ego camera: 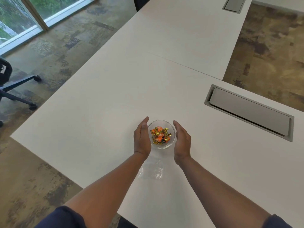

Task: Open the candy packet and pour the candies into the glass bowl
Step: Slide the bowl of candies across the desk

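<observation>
A small glass bowl [170,129] stands on the white table [102,116] and holds several orange and gold wrapped candies [160,134]. My left hand [141,139] is at the bowl's left side, palm inward, fingers straight. My right hand [182,139] mirrors it at the bowl's right side. Whether either palm touches the glass I cannot tell. The clear plastic candy packet [152,170] lies flat and looks empty on the table between my forearms, just nearer to me than the bowl.
A grey cable hatch [250,111] is set into the table at the right, and another [234,4] at the far end. The table's left edge runs diagonally. An office chair base [18,94] stands on the carpet at the left.
</observation>
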`<state>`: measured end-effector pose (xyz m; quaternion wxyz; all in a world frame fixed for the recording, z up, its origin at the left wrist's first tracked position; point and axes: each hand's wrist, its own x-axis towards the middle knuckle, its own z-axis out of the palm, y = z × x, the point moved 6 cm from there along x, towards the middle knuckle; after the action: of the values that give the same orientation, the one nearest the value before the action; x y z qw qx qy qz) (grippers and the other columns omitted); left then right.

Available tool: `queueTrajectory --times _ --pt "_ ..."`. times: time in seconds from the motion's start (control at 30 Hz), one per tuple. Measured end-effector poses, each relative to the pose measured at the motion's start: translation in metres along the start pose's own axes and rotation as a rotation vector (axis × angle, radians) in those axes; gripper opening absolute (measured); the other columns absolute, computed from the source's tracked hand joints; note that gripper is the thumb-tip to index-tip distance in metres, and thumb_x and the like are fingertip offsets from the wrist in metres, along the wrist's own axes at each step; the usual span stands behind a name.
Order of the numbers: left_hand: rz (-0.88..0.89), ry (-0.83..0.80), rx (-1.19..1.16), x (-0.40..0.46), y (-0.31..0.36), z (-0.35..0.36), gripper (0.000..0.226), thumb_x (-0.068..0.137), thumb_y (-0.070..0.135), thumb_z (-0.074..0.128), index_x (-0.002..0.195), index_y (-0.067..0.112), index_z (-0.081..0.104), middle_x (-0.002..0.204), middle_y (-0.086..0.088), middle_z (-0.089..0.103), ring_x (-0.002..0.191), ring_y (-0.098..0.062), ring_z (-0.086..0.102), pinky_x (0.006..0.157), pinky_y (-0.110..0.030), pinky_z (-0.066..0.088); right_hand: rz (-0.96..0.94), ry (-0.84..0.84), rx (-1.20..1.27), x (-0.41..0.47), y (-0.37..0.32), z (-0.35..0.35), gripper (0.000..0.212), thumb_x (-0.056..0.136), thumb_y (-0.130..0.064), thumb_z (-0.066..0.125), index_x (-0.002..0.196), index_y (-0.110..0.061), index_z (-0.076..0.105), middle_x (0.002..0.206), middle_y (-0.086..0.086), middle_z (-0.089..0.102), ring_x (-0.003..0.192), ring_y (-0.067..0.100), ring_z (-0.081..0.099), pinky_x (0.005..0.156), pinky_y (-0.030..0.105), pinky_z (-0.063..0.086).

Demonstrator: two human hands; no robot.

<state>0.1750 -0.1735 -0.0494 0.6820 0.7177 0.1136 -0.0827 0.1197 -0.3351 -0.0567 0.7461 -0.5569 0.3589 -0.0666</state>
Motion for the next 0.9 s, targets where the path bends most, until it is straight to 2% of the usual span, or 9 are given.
queueTrajectory --times 0.07,0.1,0.2,0.27,0.37,0.5,0.63,0.77,0.9 --pt "-0.014 0.018 -0.083 0.005 -0.007 0.003 0.048 0.101 0.039 0.036 0.136 0.019 0.064 0.140 0.006 0.063 0.133 -0.004 0.053 0.111 -0.023 0.038 0.034 -0.007 0.052 0.005 0.007 0.006 0.029 0.101 -0.030 0.057 0.123 -0.024 0.076 0.123 -0.017 0.073 0.114 -0.007 0.064 0.090 0.013 0.050" --pt "-0.023 0.022 -0.129 0.008 -0.009 0.004 0.048 0.100 0.038 0.037 0.133 0.018 0.066 0.138 0.004 0.065 0.133 -0.005 0.054 0.111 -0.024 0.040 0.040 -0.008 0.073 0.006 0.009 0.008 0.029 0.100 -0.030 0.059 0.121 -0.024 0.077 0.122 -0.016 0.075 0.113 -0.006 0.065 0.086 0.012 0.051" --pt "-0.055 0.046 -0.224 0.012 -0.017 0.007 0.044 0.098 0.034 0.042 0.123 0.015 0.073 0.128 0.002 0.072 0.125 -0.007 0.062 0.109 -0.030 0.046 0.016 -0.006 0.096 0.010 0.012 0.013 0.026 0.101 -0.030 0.058 0.117 -0.027 0.079 0.116 -0.022 0.075 0.104 -0.013 0.065 0.075 0.004 0.050" --pt "-0.083 0.056 -0.289 0.012 -0.020 0.009 0.039 0.094 0.030 0.046 0.111 0.014 0.078 0.119 -0.001 0.077 0.116 -0.011 0.068 0.101 -0.032 0.052 0.006 -0.020 0.100 0.012 0.011 0.017 0.025 0.102 -0.030 0.056 0.113 -0.032 0.079 0.117 -0.022 0.074 0.106 -0.012 0.065 0.078 0.008 0.052" --pt "-0.151 0.064 -0.403 0.008 -0.016 0.012 0.035 0.094 0.020 0.046 0.098 0.014 0.080 0.107 -0.005 0.080 0.104 -0.016 0.074 0.084 -0.030 0.057 -0.003 -0.026 0.092 0.009 0.007 0.020 0.026 0.101 -0.028 0.056 0.112 -0.030 0.079 0.118 -0.020 0.075 0.116 -0.004 0.064 0.094 0.020 0.051" --pt "-0.151 0.060 -0.402 -0.001 0.007 0.011 0.037 0.097 0.018 0.043 0.097 0.016 0.080 0.107 -0.002 0.080 0.102 -0.011 0.074 0.082 -0.025 0.056 -0.045 -0.043 0.089 -0.004 -0.010 0.019 0.033 0.103 -0.027 0.050 0.122 -0.024 0.076 0.124 -0.016 0.074 0.121 0.000 0.062 0.103 0.026 0.049" --pt "-0.080 0.009 -0.361 -0.018 0.046 0.017 0.039 0.102 0.017 0.041 0.099 0.020 0.080 0.109 0.001 0.080 0.105 -0.011 0.073 0.081 -0.020 0.059 -0.069 -0.040 0.121 -0.026 -0.041 0.011 0.033 0.103 -0.030 0.050 0.123 -0.024 0.075 0.121 -0.017 0.075 0.109 -0.006 0.066 0.086 0.019 0.055" --pt "-0.016 -0.083 -0.313 -0.038 0.083 0.035 0.041 0.105 0.012 0.041 0.100 0.021 0.080 0.107 0.004 0.080 0.106 -0.009 0.073 0.079 -0.016 0.057 -0.101 -0.022 0.137 -0.052 -0.079 -0.008 0.032 0.102 -0.035 0.052 0.121 -0.025 0.075 0.114 -0.021 0.075 0.104 -0.008 0.066 0.089 0.022 0.054" --pt "0.008 -0.214 -0.267 -0.066 0.110 0.066 0.040 0.104 0.017 0.043 0.099 0.028 0.081 0.110 0.007 0.078 0.110 -0.009 0.071 0.080 -0.017 0.057 -0.133 0.008 0.167 -0.074 -0.109 -0.043 0.032 0.103 -0.037 0.051 0.122 -0.026 0.074 0.117 -0.017 0.074 0.101 -0.009 0.067 0.082 0.019 0.054"
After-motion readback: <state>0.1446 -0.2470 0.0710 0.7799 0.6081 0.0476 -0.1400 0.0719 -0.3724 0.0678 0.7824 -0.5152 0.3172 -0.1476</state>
